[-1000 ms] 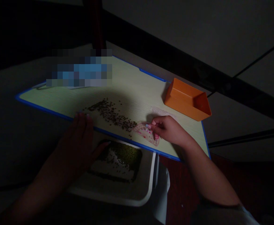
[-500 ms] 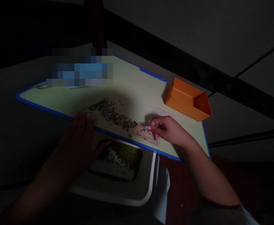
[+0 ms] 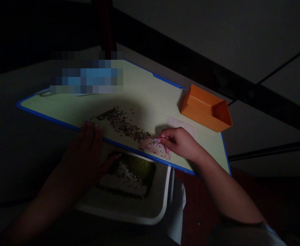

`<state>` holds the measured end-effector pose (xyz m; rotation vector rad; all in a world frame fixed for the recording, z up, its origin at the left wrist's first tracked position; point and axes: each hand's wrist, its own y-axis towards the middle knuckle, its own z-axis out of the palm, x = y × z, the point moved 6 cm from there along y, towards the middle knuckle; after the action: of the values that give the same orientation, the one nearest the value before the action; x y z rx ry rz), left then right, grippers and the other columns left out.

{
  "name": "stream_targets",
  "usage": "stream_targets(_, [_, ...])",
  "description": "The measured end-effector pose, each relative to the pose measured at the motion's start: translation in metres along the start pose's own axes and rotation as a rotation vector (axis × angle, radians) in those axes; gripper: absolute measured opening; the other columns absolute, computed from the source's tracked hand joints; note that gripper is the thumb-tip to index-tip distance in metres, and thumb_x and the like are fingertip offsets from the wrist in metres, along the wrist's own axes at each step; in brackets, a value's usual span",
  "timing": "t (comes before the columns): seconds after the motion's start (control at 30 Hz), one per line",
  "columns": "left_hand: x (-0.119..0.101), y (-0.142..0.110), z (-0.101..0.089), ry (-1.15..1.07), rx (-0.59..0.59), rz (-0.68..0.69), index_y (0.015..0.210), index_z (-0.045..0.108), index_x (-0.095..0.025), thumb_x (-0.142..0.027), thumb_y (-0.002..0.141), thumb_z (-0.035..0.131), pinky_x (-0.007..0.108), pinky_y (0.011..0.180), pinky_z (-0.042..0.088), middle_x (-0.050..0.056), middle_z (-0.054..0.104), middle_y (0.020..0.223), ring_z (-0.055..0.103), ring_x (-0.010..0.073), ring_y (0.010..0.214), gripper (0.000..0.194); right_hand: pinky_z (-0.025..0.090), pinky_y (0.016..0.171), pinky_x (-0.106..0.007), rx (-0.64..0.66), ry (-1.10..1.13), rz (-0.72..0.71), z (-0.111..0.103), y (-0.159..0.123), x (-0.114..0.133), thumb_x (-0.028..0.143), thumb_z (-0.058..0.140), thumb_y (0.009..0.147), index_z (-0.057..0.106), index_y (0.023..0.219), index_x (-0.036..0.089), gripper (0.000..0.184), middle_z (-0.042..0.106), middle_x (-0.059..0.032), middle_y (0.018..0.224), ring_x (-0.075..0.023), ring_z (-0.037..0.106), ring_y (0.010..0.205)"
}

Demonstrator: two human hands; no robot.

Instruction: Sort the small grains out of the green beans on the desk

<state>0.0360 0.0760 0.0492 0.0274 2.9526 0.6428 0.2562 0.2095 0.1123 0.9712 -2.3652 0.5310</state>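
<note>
Between the thumb and fingers of my right hand (image 3: pixel 178 141) is a clear protractor with pink marks (image 3: pixel 153 147), held low over the blue-edged tabletop (image 3: pixel 145 92). Its left side meets a strip of small dark beans (image 3: pixel 124 124) scattered across the table. My left hand (image 3: pixel 88 147) lies at the near blue edge, fingers stretched out and thumb apart, with nothing seen in it. Below that edge is a white bin (image 3: pixel 157 215), with green beans (image 3: pixel 139 167) heaped inside. My left hand and forearm hide part of the bin.
An orange open box (image 3: pixel 201 114) stands at the table's right end. Beyond my right hand lies a pinkish, see-through flat piece (image 3: pixel 180 123). Something blue, blurred out by pixels (image 3: pixel 93 77), is at the far left. A wall with dark trim runs behind.
My right hand has slid the protractor a little to the left, toward the beans and the near edge. My left hand has stayed in place.
</note>
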Motion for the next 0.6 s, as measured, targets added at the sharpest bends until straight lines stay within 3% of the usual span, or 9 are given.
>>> stream_targets(0.27, [0.0004,0.0012,-0.0006,0.022,-0.001,-0.006,0.156,0.015,0.003,-0.067,0.091,0.034,0.061,0.122,0.035,0.039,0.031,0.160,0.025,0.0474,0.156,0.097,0.029,0.062,-0.032,0.059,0.030,-0.024,0.0051,0.0007,0.0049,0.030,0.058,0.097,0.047,0.066,0.022,0.034,0.051,0.0038,0.060,-0.0104,0.042,0.058])
stream_targets(0.6, [0.0019,0.0007,-0.0006,0.028,-0.002,-0.007,0.156,0.015,0.003,-0.069,0.091,0.032,0.062,0.120,0.037,0.039,0.031,0.160,0.027,0.0478,0.155,0.098,0.030,0.059,-0.031,0.077,0.107,-0.015,0.0036,-0.0020,0.0038,0.028,0.057,0.098,0.050,0.066,0.021,0.034,0.055,0.0038,0.057,-0.0096,0.044,0.054])
